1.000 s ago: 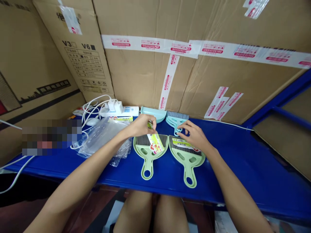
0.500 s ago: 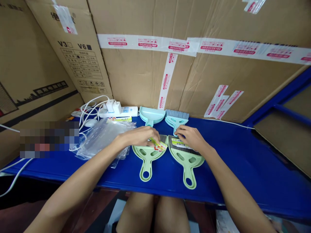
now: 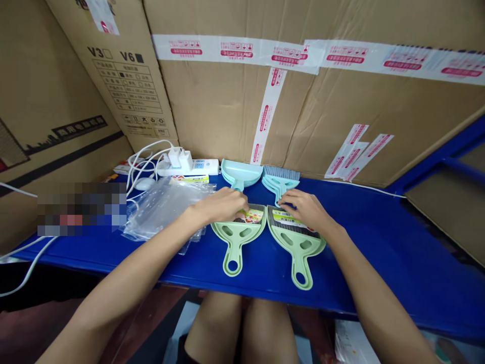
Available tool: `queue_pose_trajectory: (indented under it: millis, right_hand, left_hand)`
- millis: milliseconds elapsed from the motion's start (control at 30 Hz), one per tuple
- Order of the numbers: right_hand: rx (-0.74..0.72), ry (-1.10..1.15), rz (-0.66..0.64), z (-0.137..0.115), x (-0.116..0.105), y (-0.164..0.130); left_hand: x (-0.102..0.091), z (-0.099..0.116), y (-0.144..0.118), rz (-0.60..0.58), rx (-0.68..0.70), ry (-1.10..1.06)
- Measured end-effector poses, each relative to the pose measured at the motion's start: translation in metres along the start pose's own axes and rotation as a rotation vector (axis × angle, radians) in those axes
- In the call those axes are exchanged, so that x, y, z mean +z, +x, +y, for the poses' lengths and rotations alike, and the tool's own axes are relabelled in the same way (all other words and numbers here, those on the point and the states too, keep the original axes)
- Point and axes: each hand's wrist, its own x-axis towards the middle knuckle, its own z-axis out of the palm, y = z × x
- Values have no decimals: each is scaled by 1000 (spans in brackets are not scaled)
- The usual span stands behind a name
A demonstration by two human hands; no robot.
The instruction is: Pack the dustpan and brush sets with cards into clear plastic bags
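Two light green mini dustpan sets lie side by side on the blue shelf (image 3: 379, 242), handles toward me. My left hand (image 3: 222, 206) presses a printed paper label (image 3: 253, 216) down on the far edge of the left green dustpan (image 3: 238, 236). My right hand (image 3: 308, 211) rests fingers-down on the far edge of the right green dustpan (image 3: 297, 241), which carries its own label (image 3: 285, 219) over grey bristles. Just behind my hands stand a stack of light blue dustpans (image 3: 241, 174) and a stack of light blue brushes (image 3: 281, 181).
A heap of clear plastic bags (image 3: 165, 206) lies left of the dustpans. Behind it sit a white power strip (image 3: 189, 165) with chargers and white cables (image 3: 142, 161). Large taped cardboard boxes (image 3: 235, 96) wall off the back and left. A blue shelf frame (image 3: 450, 162) rises at right.
My left hand brought the label down from a raised position onto the left dustpan and flattened it. My right hand stayed at the right dustpan's far edge. The view tilted slightly.
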Motion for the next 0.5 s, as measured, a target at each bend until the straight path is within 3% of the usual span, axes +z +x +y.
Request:
queue_pose_trajectory:
  millis: [133, 500]
  right_hand:
    - [56, 16, -17, -5, -2, 3]
    - [77, -27, -51, -12, -3, 7]
  left_hand:
    - [-2, 7, 3, -64, -59, 132]
    - [5, 7, 6, 8, -54, 177]
